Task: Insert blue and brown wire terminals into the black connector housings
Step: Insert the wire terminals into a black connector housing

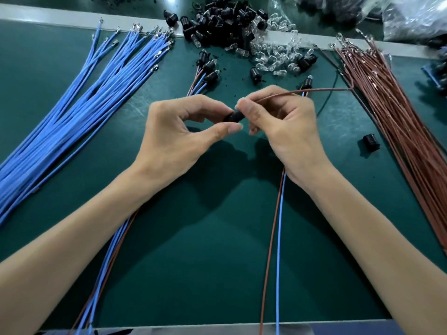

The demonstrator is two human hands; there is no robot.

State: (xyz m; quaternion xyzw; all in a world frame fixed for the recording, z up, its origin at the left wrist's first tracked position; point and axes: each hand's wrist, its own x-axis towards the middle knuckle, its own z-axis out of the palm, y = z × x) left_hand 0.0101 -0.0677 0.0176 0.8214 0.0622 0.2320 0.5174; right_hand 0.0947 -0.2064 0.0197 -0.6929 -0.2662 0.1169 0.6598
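My left hand (179,131) pinches a black connector housing (233,116) between thumb and forefinger above the middle of the green mat. My right hand (283,124) pinches the end of a brown wire (314,91) right at the housing; the wire's tip is hidden by my fingers. The brown wire runs off to the right toward the bundle of brown wires (396,122). A bundle of blue wires (79,102) with metal terminals fans out on the left.
A heap of black housings (225,20) and clear bulbs (278,52) lies at the back. Finished assemblies with blue and brown wires lie at centre back (208,68) and run under my wrists (278,238). One loose housing (371,142) sits right. Plastic bags (411,18) at back right.
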